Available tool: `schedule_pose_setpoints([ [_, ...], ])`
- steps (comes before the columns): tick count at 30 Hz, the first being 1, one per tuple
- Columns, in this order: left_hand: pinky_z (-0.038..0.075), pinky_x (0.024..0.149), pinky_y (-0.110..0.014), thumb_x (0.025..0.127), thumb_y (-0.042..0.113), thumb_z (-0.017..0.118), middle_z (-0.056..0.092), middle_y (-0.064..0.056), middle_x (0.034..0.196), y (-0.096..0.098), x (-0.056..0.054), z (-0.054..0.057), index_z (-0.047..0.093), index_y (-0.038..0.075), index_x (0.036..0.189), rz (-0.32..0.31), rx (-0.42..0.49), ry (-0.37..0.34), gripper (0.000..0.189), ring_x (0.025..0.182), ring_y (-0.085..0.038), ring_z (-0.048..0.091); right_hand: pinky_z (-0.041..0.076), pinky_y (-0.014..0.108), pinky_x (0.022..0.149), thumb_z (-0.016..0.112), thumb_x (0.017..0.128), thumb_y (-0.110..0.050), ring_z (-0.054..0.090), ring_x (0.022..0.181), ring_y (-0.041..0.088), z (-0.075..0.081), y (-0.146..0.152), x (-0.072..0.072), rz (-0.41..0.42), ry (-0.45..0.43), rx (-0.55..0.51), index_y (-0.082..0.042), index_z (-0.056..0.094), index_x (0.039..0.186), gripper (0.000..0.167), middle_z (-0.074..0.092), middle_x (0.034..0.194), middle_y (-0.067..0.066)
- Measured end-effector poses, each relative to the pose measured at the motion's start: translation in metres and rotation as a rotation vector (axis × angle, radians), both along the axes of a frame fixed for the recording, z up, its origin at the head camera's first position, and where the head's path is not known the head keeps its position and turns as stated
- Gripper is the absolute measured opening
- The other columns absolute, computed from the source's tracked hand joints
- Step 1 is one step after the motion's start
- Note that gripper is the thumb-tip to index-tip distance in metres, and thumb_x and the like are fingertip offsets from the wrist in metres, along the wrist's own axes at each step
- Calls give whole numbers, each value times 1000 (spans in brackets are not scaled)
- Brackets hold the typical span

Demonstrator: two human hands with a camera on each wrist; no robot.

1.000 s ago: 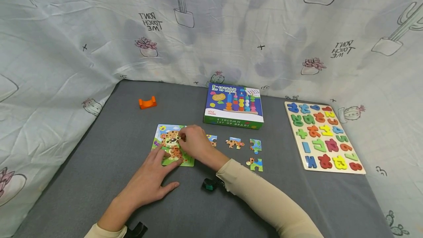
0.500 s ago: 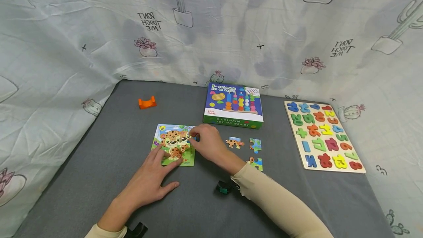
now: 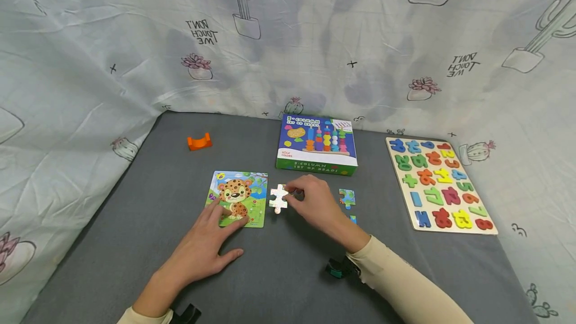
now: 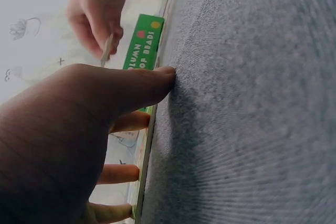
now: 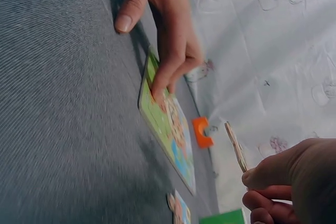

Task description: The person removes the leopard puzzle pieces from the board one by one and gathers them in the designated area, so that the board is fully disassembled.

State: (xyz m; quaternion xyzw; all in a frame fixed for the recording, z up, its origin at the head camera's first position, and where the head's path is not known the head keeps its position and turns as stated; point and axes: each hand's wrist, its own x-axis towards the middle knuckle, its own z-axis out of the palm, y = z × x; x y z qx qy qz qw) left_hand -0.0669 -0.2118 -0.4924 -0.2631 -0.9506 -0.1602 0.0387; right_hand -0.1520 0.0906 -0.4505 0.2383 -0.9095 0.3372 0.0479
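My left hand [image 3: 202,239] lies with its fingertips on the near left part of a small jigsaw puzzle [image 3: 258,209] showing a spotted leopard cub on green grass. Its thumb stretches out over the table. Just right of the puzzle, my right hand [image 3: 317,204] pinches a jigsaw piece [image 3: 278,198] between thumb and fingers; its face looks pale in the head view. In the right wrist view that piece [image 5: 236,146] is raised and seen nearly edge-on. Another jigsaw piece [image 5: 181,208] lies on the table close to the puzzle.
Right of my right hand lie a loose blue-green piece [image 3: 347,198] and another piece [image 3: 353,219], partly hidden by the wrist. Behind stands a bead-set box [image 3: 317,144]. An orange curved block [image 3: 199,142] sits back left; a letter board [image 3: 411,199] lies right.
My right hand has moved right, off the puzzle, carrying the piece. A second cub face seen at the puzzle's right half half a second ago no longer shows there. My left hand stays put.
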Motion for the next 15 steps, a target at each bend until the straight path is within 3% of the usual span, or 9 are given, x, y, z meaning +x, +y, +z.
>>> schedule_pose_setpoints([
  [15, 38, 118, -68, 89, 44, 89, 54, -17, 129, 0, 0, 0, 70, 25, 148, -2, 2, -17, 64, 154, -53, 31, 60, 35, 73, 89, 91, -7, 70, 85, 17, 1, 54, 16, -73, 27, 11, -10, 85, 105, 16, 76, 98, -1],
])
